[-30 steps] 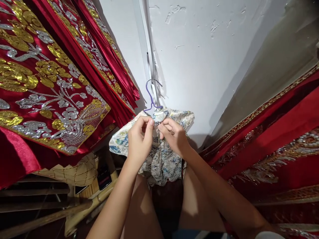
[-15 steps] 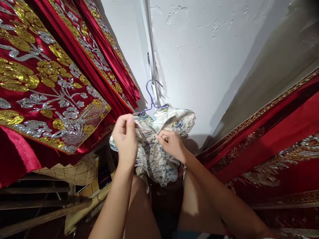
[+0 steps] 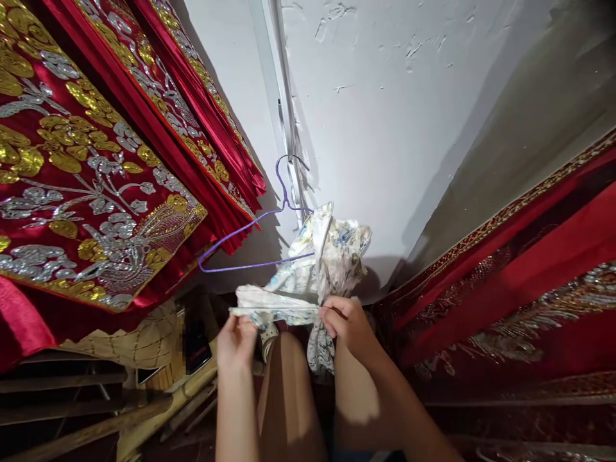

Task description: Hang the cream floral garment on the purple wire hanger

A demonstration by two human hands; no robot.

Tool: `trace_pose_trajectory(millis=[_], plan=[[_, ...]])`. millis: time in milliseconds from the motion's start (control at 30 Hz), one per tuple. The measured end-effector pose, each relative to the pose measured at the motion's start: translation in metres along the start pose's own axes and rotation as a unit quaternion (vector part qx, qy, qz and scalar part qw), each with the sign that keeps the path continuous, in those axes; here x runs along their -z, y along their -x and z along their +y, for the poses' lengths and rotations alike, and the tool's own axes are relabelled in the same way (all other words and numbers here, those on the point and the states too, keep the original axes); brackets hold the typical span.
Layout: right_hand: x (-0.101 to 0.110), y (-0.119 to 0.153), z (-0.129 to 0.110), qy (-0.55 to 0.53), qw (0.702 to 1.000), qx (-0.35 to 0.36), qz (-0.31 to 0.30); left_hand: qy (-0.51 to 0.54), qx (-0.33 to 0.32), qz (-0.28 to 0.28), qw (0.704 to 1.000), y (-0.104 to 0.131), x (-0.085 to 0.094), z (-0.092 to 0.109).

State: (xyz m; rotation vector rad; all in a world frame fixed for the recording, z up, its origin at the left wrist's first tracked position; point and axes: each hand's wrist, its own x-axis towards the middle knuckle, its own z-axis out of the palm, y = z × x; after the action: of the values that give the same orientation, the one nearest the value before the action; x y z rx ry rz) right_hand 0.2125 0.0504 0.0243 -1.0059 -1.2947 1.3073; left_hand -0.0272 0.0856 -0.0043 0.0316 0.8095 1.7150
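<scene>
A white floral shirt (image 3: 344, 253) hangs by one shoulder from the right arm of a purple hanger (image 3: 240, 226). The hanger's left arm and most of its lower bar are bare. My left hand (image 3: 237, 340) is closed on an edge of the shirt, left of the hanging part. Pinched in my right hand (image 3: 346, 324) is another part of the same edge, so the cloth is stretched between both hands above my knees. A loose end of the shirt droops below my right hand. Which part of the shirt I grip is unclear.
The hanger's hook sits on a metal strip (image 3: 283, 96) against a white wall (image 3: 375, 141). Red cloth with gold and silver sequins (image 3: 110, 192) hangs at left, and more red cloth (image 3: 529, 282) at right. A bamboo chair (image 3: 158, 410) stands at lower left, with a dark phone-like object (image 3: 197, 346) nearby.
The shirt's left side has come off the hanger, baring its left arm. Both hands have moved down toward my knees, still gripping the cloth.
</scene>
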Motion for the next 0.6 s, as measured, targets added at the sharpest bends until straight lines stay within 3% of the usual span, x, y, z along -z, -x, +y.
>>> trace_pose_trajectory(millis=[133,300,400,467,600], plan=[[0.017,0.021,0.035,-0.09,0.983,-0.044,0.151,0.008,0.042,0.019,0.999,0.02,0.013,-0.045],[0.027,0.045,0.078,-0.086,0.946,-0.075,0.303,-0.035,0.032,-0.098,0.994,0.051,0.005,-0.066],[0.022,0.037,0.074,-0.007,0.938,-0.055,0.343,-0.092,0.011,-0.16,0.983,0.077,-0.012,-0.069],[0.018,0.025,0.058,0.043,0.949,-0.023,0.31,-0.132,0.004,-0.194,0.972,0.093,-0.021,-0.07],[0.007,0.001,0.021,0.077,0.996,-0.005,0.055,-0.246,-0.045,-0.251,0.935,0.113,-0.025,-0.066]])
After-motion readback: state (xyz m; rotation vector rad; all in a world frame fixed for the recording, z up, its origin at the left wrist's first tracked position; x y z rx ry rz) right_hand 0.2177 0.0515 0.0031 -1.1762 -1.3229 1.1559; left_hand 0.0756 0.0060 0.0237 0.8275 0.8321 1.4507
